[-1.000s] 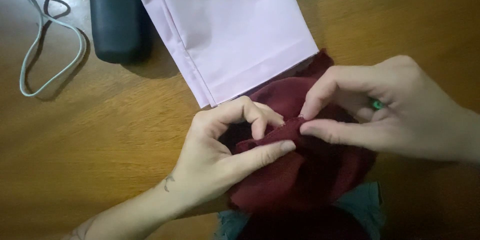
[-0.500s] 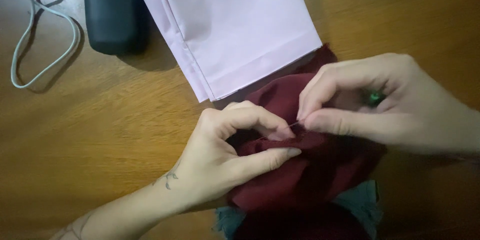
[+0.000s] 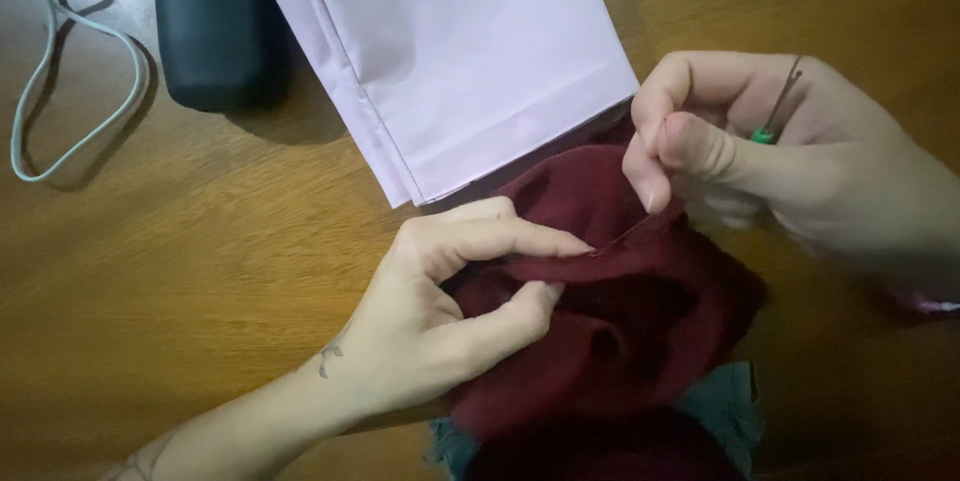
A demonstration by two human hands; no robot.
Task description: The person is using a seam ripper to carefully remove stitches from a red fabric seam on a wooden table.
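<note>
A dark red cloth (image 3: 620,341) lies bunched on the wooden table (image 3: 200,241) in front of me. My left hand (image 3: 450,301) pinches a fold of it between thumb and forefinger. My right hand (image 3: 770,161) grips the same fold a little to the right, thumb pressed on its edge. A thin tool with a green end (image 3: 768,131) is tucked in my right hand's fingers. A pale pink folded cloth (image 3: 460,51) lies just beyond the red one, its lower corner over it.
A dark rounded case (image 3: 215,26) stands at the far left by the pink cloth. A pale grey cable (image 3: 60,71) loops across the table's top left corner. A grey-green cloth scrap (image 3: 725,406) sticks out under the red cloth.
My right hand has lifted up and to the right, drawing the red fold taut. My left hand keeps its pinch. The view sits closer to the cloth.
</note>
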